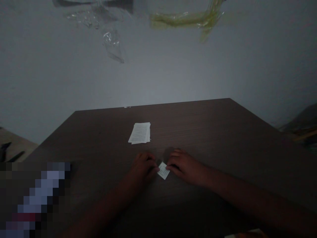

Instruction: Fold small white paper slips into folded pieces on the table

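Observation:
A small folded piece of white printed paper (163, 170) lies on the dark wooden table (223, 138), turned like a diamond. My left hand (143, 168) pinches its left corner with curled fingers. My right hand (184, 166) presses its right corner, fingers bent and close together. Both hands rest on the tabletop. Behind them, a little farther away, lies a small stack of white printed sheets (140, 133).
A pale wall (158, 72) rises behind the table's far edge, with clear and yellowish plastic (183, 18) stuck near the top. A blurred-out patch covers the lower left corner. Dark objects (7, 152) lie on a surface at the far left.

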Demonstrator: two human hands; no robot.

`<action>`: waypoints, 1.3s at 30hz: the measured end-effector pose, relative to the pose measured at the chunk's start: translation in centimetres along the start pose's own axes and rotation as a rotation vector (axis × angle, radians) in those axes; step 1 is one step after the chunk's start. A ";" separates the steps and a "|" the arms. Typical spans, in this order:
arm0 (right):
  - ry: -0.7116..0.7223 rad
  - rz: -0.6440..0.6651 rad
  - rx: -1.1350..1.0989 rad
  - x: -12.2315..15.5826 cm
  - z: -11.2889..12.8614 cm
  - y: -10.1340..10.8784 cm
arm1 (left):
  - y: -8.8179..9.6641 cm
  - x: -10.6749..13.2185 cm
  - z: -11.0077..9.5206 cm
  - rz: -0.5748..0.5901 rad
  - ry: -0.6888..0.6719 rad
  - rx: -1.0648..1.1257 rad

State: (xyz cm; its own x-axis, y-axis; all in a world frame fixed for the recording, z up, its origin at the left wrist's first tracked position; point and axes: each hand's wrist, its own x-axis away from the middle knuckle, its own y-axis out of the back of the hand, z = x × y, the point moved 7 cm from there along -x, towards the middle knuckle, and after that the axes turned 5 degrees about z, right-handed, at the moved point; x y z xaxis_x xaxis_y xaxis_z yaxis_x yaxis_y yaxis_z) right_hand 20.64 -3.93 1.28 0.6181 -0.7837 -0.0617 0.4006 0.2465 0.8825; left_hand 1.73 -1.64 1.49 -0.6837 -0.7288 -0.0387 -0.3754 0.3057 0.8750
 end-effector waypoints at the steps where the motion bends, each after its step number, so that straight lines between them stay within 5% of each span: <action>1: -0.002 -0.024 -0.010 0.0 -0.1 -0.1 | 0.2 0.0 -0.2 0.002 0.004 0.008; 11: 0.130 -0.370 -0.126 1.2 -0.2 1.1 | 2.2 -0.2 -0.8 -0.069 0.155 0.324; 26: 0.044 -0.428 -0.790 1.2 -1.2 1.1 | 3.4 0.7 -1.3 -0.188 -0.142 0.341; 39: -0.125 -0.429 -0.885 1.5 -1.2 0.3 | 3.1 0.9 -2.5 -0.145 -0.158 0.416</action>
State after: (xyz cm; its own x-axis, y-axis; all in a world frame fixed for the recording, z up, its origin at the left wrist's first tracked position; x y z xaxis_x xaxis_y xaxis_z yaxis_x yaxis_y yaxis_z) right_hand 22.48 -4.37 0.89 0.2467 -0.9483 -0.1997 0.9661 0.2247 0.1268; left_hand 1.50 -2.83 5.40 -0.6806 -0.6897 -0.2474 -0.6710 0.4511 0.5885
